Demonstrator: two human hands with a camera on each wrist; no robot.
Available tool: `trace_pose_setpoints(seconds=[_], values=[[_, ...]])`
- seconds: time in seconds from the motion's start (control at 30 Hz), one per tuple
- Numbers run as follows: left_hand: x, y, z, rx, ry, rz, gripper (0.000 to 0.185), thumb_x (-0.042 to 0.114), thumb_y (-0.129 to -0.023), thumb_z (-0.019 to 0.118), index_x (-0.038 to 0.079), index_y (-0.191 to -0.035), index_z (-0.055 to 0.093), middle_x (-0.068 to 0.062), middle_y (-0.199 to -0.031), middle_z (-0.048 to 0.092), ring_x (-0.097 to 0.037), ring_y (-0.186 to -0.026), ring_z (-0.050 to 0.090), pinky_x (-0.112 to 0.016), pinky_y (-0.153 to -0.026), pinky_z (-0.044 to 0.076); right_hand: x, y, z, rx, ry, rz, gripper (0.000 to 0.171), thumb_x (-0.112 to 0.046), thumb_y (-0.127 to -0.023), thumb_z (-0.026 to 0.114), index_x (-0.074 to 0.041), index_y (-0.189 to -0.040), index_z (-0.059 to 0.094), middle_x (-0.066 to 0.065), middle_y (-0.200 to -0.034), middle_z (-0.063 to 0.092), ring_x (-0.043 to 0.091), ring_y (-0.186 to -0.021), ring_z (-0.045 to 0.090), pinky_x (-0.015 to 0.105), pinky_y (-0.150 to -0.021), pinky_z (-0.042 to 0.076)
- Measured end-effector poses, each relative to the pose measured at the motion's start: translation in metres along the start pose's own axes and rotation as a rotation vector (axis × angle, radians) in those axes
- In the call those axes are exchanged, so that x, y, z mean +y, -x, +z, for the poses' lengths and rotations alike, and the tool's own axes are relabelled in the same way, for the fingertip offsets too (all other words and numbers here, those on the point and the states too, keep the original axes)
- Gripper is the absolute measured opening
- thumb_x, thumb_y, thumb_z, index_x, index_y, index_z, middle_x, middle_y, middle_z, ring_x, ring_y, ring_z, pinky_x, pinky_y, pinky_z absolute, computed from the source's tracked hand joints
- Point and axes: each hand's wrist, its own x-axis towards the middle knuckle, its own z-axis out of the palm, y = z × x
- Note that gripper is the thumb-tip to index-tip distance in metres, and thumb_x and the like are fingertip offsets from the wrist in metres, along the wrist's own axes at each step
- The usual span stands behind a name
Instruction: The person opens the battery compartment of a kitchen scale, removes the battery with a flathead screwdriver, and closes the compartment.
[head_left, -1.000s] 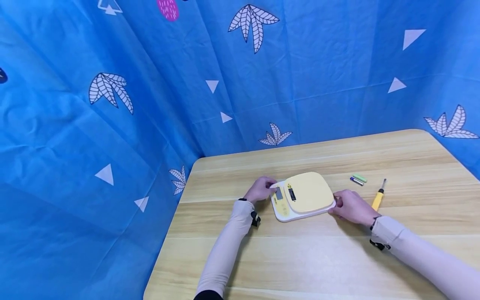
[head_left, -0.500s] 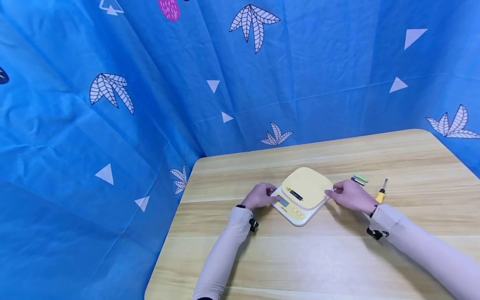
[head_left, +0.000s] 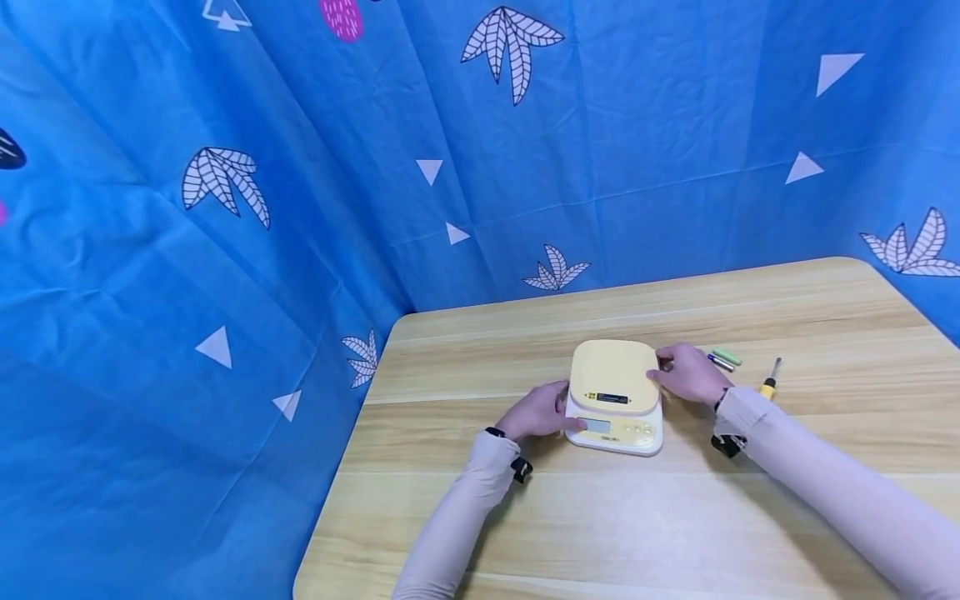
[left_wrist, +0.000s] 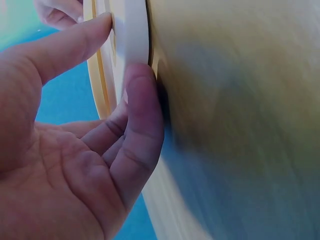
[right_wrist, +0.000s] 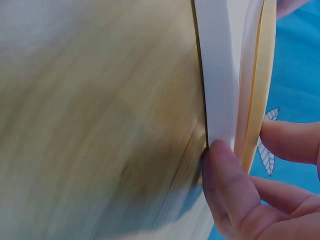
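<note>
A white and yellow kitchen scale sits on the wooden table, its display and buttons facing the person. My left hand grips its left edge, with the thumb on top by the display and the fingers against the side. In the left wrist view, the left fingertips meet the scale's white edge near the tabletop. My right hand holds the right edge toward the back. The right wrist view has the right thumb at the yellow platform and the fingers at the white base.
Right of the scale lie a blue and silver battery and a green one. Beyond the right wrist is a screwdriver with a yellow handle, partly hidden by the sleeve. A blue patterned curtain hangs behind the wooden table.
Both hands have turned the scale, so its display end swings from the left round to the front. The left hand has moved toward the person and right; the right hand has shifted back.
</note>
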Motion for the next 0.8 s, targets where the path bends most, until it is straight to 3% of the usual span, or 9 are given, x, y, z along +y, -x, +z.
trace_pose_setpoints(seconds=[0.13, 0.2, 0.3, 0.37, 0.67, 0.8], values=[[-0.001, 0.0, 0.002, 0.014, 0.029, 0.026, 0.055, 0.029, -0.087, 0.086, 0.019, -0.134, 0.059, 0.002, -0.081, 0.055, -0.012, -0.064, 0.049, -0.021, -0.051, 0.038, 0.001, -0.008, 0.002, -0.006, -0.026, 0.01, 0.038, -0.016, -0.097, 0.067, 0.009, -0.126, 0.067, 0.026, -0.109, 0.074, 0.021, -0.077, 0.063, 0.032, -0.067, 0.055], [-0.001, -0.001, 0.003, 0.015, 0.044, 0.039, 0.057, 0.028, -0.087, 0.086, 0.02, -0.136, 0.059, 0.003, -0.089, 0.06, -0.011, -0.067, 0.049, -0.02, -0.054, 0.04, 0.002, -0.011, 0.003, -0.001, -0.029, 0.015, 0.043, -0.016, -0.097, 0.067, 0.01, -0.131, 0.063, 0.031, -0.119, 0.071, 0.033, -0.089, 0.069, 0.044, -0.08, 0.062], [-0.002, -0.001, 0.004, 0.019, 0.063, 0.054, 0.061, 0.027, -0.086, 0.086, 0.021, -0.14, 0.058, 0.005, -0.101, 0.067, -0.012, -0.071, 0.051, -0.021, -0.058, 0.042, 0.003, -0.015, 0.004, 0.004, -0.026, 0.01, 0.049, -0.016, -0.098, 0.067, 0.013, -0.136, 0.058, 0.036, -0.129, 0.065, 0.048, -0.112, 0.067, 0.061, -0.101, 0.056], [-0.002, -0.002, 0.004, 0.024, 0.074, 0.06, 0.063, 0.026, -0.085, 0.087, 0.02, -0.141, 0.057, 0.005, -0.107, 0.069, -0.012, -0.072, 0.051, -0.021, -0.059, 0.042, 0.005, -0.018, 0.003, 0.001, -0.035, 0.013, 0.053, -0.017, -0.098, 0.067, 0.015, -0.138, 0.053, 0.038, -0.134, 0.06, 0.053, -0.123, 0.061, 0.066, -0.108, 0.05], [-0.001, -0.002, 0.004, 0.022, 0.109, 0.038, 0.07, 0.028, -0.084, 0.088, 0.019, -0.145, 0.055, 0.002, -0.101, 0.07, -0.014, -0.064, 0.052, -0.021, -0.052, 0.042, 0.007, -0.024, 0.004, 0.013, -0.034, 0.001, 0.05, -0.014, -0.098, 0.066, 0.017, -0.136, 0.055, 0.038, -0.135, 0.058, 0.053, -0.122, 0.062, 0.064, -0.108, 0.051], [-0.003, -0.003, 0.005, 0.04, 0.1, 0.037, 0.071, 0.029, -0.083, 0.089, 0.021, -0.145, 0.055, 0.001, -0.115, 0.071, -0.013, -0.08, 0.056, -0.022, -0.068, 0.045, 0.005, -0.026, 0.006, 0.022, -0.023, 0.007, 0.048, -0.014, -0.099, 0.066, 0.014, -0.137, 0.055, 0.037, -0.137, 0.057, 0.053, -0.121, 0.062, 0.064, -0.106, 0.052]])
